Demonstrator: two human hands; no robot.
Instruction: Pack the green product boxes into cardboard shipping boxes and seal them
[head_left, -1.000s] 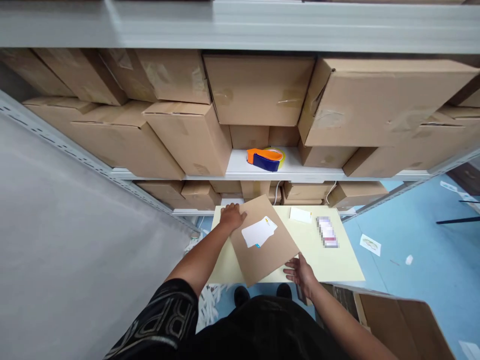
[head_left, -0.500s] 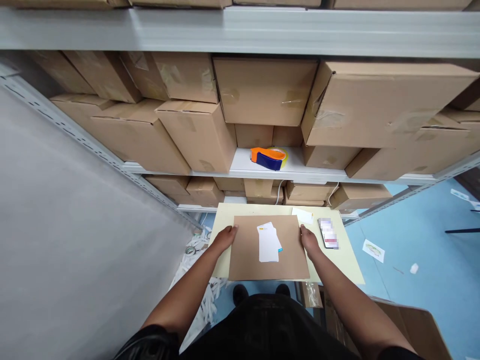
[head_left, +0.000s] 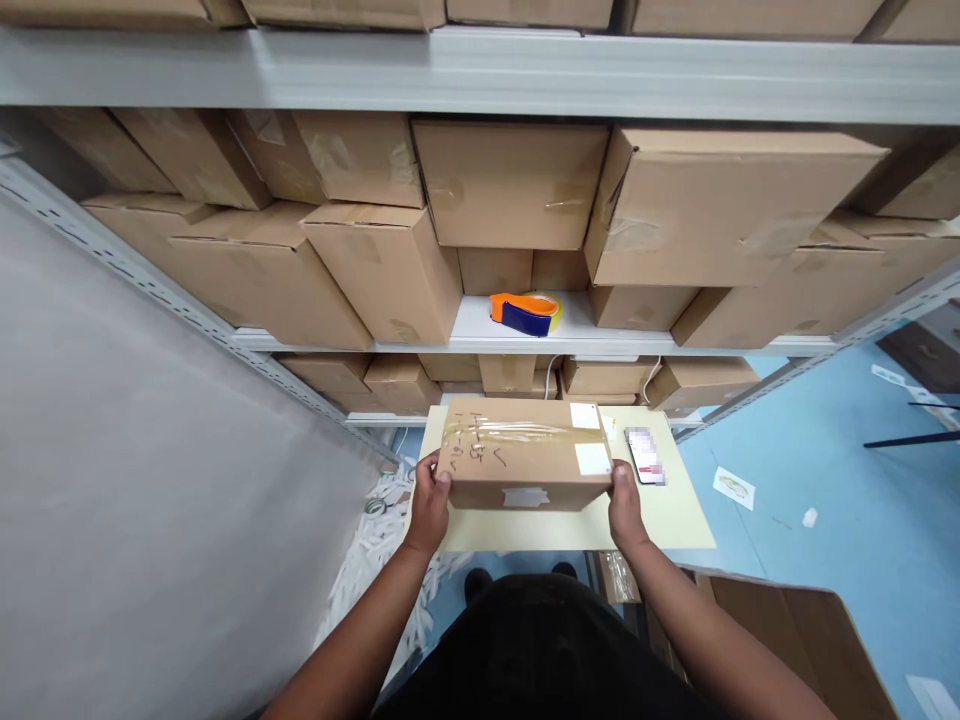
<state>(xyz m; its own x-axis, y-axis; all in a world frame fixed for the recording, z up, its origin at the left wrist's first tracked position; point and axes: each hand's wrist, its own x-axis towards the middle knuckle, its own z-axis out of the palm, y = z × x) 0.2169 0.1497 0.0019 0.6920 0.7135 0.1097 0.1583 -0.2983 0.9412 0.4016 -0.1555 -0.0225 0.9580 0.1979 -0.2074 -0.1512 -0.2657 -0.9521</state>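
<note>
Taped brown cardboard box, handwritten top, white labels, above table

Box on table, btwn left hand & right hand; phone just right of box; tape dispenser on shelf behind box.

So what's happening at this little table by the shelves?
A person grips a taped cardboard box at its two ends, left hand on one side and right hand on the other, over a pale yellow table. Handwriting and two white labels show on the box top. A phone lies on the table just beside the right hand. Behind, an orange and blue tape dispenser sits on a shelf among stacked cartons.
</note>
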